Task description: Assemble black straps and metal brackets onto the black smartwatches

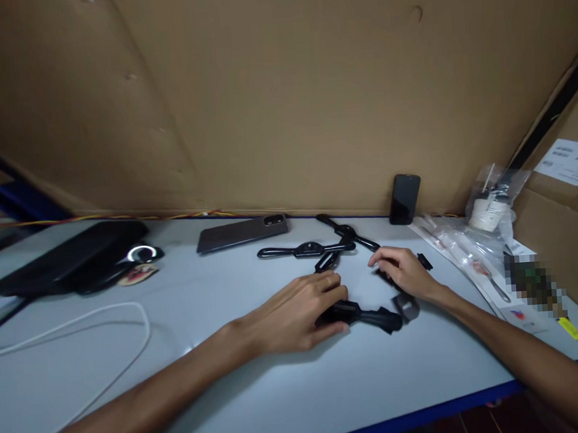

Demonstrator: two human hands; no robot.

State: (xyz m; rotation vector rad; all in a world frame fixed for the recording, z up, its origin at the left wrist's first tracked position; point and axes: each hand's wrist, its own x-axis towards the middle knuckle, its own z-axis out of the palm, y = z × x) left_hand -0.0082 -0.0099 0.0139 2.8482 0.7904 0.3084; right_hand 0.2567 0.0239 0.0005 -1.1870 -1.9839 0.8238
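Note:
My left hand [307,310] is closed around a black handled tool [378,317] lying near the middle of the table, its right end sticking out past the fingers. To the right, my right hand [402,268] hovers low over small black parts with its fingers bent; the hand hides most of what lies under it, and a dark flat piece [406,307] shows just below. Behind my hands lie a black two-handled tool [308,248] and another one [346,231] crossing its right end. A further black piece [327,261] shows just beyond my left fingers.
A grey phone [244,233] lies at the back, and a dark phone [404,199] leans upright against the cardboard wall [282,99]. On the left are a black case [71,256] and a white cable [146,323]. Plastic packets [468,258] and a bagged white cup [487,214] stand right.

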